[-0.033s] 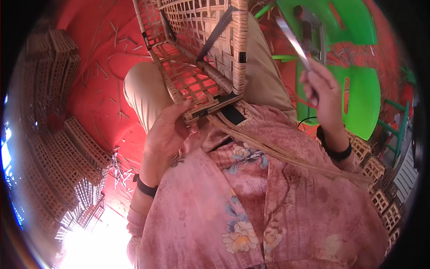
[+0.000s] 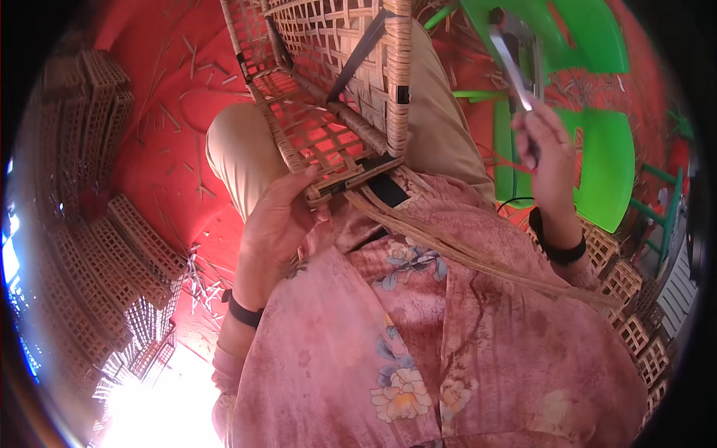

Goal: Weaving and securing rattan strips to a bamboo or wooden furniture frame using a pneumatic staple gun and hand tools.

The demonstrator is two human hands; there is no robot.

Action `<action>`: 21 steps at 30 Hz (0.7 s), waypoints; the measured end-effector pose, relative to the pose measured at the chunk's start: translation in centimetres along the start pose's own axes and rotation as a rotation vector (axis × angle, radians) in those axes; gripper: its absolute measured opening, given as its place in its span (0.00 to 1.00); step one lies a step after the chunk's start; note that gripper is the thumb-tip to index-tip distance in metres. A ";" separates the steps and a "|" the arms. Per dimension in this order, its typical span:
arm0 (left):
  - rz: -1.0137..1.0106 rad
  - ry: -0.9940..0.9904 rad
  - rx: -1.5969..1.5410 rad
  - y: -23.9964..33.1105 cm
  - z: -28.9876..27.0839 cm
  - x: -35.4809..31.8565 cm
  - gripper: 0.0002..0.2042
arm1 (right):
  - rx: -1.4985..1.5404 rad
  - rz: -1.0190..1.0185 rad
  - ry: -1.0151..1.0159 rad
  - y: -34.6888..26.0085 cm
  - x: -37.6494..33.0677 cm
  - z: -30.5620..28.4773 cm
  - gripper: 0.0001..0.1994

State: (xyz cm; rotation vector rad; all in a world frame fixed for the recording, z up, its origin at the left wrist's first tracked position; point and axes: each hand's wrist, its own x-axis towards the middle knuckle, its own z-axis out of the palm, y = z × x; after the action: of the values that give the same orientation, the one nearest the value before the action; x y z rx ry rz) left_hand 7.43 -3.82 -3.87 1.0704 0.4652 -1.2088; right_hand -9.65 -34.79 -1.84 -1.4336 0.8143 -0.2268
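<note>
A woven cane basket (image 2: 399, 104) stands tilted between my knees, its open lattice and wrapped rim strips plainly visible. Its near corner is in the grip of my left hand (image 2: 272, 220), thumb on top and fingers partly hidden beneath. From that corner, a bundle of long cane strips (image 2: 463, 257) trails across my lap to the right. Raised to the right of the basket and apart from it, my right hand (image 2: 549, 153) is closed round the dark handle of a knife (image 2: 511, 67), its shiny blade pointing up and away.
Stacks of woven lattice panels (image 2: 97, 280) line the left side. More woven pieces (image 2: 624, 284) lie at the right. A green plastic chair (image 2: 609, 168) stands at the right front. Cane scraps (image 2: 198, 284) are strewn over the red floor covering (image 2: 168, 201).
My right hand has moved slightly to the right with the knife, whose blade has swung right as well. My left hand and the basket have stayed in place.
</note>
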 end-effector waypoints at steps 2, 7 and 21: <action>0.009 -0.010 0.001 -0.1 0.3 0.1 0.10 | 0.092 -0.093 0.356 3.0 1.2 -3.5 0.18; 0.011 0.027 0.005 -0.2 -0.8 -0.8 0.13 | -0.179 -0.072 0.794 13.5 4.9 -15.5 0.18; 0.947 0.176 1.457 -1.4 1.1 -2.4 0.27 | -1.524 -0.229 0.607 31.3 4.2 -36.9 0.16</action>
State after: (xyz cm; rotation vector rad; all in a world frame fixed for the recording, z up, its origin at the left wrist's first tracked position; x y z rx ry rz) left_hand 5.08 -3.47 -2.08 2.2434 -0.9293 -0.4227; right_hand -39.53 -61.02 -29.77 -2.9789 1.4279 -0.2111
